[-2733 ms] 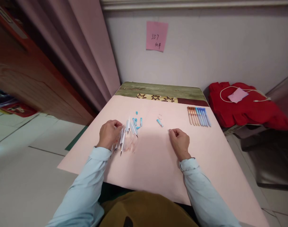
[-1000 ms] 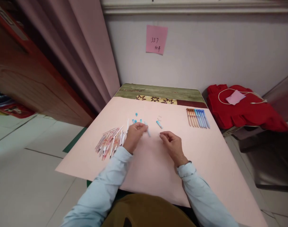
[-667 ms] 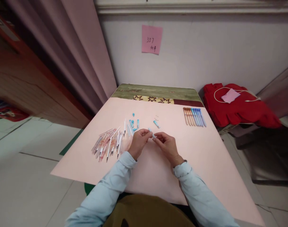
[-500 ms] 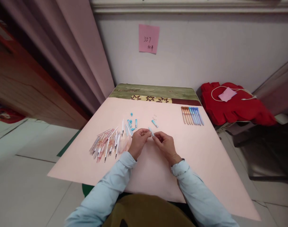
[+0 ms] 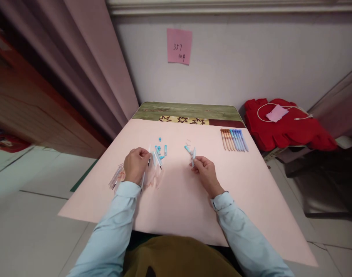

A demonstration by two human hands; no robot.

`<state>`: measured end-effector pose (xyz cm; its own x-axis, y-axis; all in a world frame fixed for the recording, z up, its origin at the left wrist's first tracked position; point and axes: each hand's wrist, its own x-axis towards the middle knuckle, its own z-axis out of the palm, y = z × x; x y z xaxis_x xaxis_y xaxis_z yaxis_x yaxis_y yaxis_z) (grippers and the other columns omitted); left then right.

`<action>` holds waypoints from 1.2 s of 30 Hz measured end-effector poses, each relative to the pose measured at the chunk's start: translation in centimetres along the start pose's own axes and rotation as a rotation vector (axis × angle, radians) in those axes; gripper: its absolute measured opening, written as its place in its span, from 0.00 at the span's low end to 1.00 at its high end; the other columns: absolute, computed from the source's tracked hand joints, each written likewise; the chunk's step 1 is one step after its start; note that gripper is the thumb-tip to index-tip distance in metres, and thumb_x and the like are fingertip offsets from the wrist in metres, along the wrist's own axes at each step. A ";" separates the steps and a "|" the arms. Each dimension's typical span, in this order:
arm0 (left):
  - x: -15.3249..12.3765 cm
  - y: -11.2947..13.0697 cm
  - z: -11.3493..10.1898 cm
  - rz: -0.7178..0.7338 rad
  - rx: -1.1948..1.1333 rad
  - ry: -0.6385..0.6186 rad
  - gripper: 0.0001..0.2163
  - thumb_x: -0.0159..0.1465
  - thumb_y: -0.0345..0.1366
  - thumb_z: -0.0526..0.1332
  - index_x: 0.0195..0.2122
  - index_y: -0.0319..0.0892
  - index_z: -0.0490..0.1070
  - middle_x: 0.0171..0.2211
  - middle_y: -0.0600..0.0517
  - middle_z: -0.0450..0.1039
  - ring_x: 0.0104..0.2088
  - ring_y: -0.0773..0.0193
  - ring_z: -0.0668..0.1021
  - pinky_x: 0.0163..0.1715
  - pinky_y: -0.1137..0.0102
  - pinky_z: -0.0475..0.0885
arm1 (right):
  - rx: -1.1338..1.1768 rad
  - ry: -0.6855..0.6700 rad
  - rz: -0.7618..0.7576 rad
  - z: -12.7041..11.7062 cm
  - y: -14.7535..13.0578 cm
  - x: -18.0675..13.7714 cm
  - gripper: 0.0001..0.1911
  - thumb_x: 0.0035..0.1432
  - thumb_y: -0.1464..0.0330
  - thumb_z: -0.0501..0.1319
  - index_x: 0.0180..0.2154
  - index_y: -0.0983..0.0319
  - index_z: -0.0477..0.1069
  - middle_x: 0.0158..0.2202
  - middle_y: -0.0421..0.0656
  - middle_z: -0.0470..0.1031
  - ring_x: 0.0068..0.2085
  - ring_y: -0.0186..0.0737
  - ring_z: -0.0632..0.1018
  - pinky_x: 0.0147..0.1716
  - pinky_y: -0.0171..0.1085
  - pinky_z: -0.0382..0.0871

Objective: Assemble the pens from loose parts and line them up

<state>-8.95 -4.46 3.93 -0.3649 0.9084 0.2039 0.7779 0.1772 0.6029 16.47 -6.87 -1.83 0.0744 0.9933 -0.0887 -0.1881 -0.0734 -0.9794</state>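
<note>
My right hand (image 5: 205,171) pinches a light blue pen barrel (image 5: 194,153), held upright above the table. Over at the left, my left hand (image 5: 137,164) has its thumb and fingertips closed at a white pen refill (image 5: 149,147) with a dark tip. Beside those fingertips lie a pale blue barrel (image 5: 153,158) and another dark-tipped refill (image 5: 158,159). Bright blue pen pieces (image 5: 165,150) are scattered just beyond. A blue pen part (image 5: 187,148) rests behind my right hand, near tiny, thin pieces too small to name. My left hand covers part of the pile of clear barrels and refills (image 5: 116,177).
Finished-looking pens (image 5: 233,140), brown and blue, lie in a row at the right back. Pale pink paper (image 5: 178,207) covers the table. A red cloth (image 5: 291,132) with a white cable sits beyond the right edge, and a wall stands behind.
My left hand has left the blue barrel and moved left to the refills. My right hand keeps the barrel, now turned more upright and slightly farther right.
</note>
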 end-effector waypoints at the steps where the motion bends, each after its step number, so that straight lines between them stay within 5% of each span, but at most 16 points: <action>1: 0.3 -0.2 -0.5 0.006 0.110 -0.015 0.05 0.53 0.38 0.63 0.27 0.44 0.74 0.30 0.51 0.75 0.33 0.59 0.75 0.31 0.68 0.65 | -0.013 0.002 0.001 0.1 0.1 0.0 0.14 0.55 0.58 0.64 0.35 0.62 0.75 0.29 0.42 0.78 0.25 0.32 0.73 0.25 0.31 0.65; 10: -0.9 1.0 1.1 0.046 0.367 -0.281 0.05 0.54 0.34 0.59 0.27 0.45 0.76 0.31 0.47 0.78 0.36 0.54 0.78 0.31 0.67 0.64 | -0.042 0.018 -0.024 0.2 0.5 0.0 0.14 0.53 0.57 0.64 0.34 0.62 0.74 0.27 0.42 0.77 0.24 0.33 0.72 0.24 0.33 0.65; 17: -0.1 2.2 2.2 0.017 0.484 -0.335 0.08 0.56 0.33 0.59 0.31 0.44 0.78 0.35 0.42 0.80 0.41 0.50 0.80 0.33 0.65 0.67 | -0.042 0.004 -0.030 0.2 0.2 -0.1 0.13 0.54 0.58 0.64 0.33 0.62 0.74 0.26 0.41 0.77 0.24 0.33 0.72 0.24 0.33 0.65; 26: 0.5 1.6 2.1 -0.019 0.330 -0.300 0.06 0.55 0.34 0.61 0.30 0.46 0.78 0.34 0.45 0.80 0.38 0.51 0.79 0.32 0.66 0.66 | -0.061 0.006 -0.028 0.2 -0.1 -0.3 0.15 0.54 0.56 0.63 0.34 0.62 0.74 0.27 0.42 0.77 0.25 0.34 0.72 0.25 0.33 0.66; 36: 1.2 3.6 3.3 -0.037 0.508 -0.372 0.10 0.57 0.36 0.60 0.36 0.42 0.80 0.43 0.36 0.79 0.45 0.43 0.79 0.38 0.60 0.71 | -0.061 0.005 -0.037 0.1 -0.1 -0.3 0.14 0.54 0.57 0.63 0.34 0.62 0.74 0.27 0.41 0.77 0.25 0.34 0.72 0.26 0.34 0.66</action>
<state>-4.90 -1.44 3.77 -0.2655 0.9529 -0.1469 0.9473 0.2861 0.1441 16.37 -7.16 -1.73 0.0851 0.9950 -0.0530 -0.1254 -0.0421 -0.9912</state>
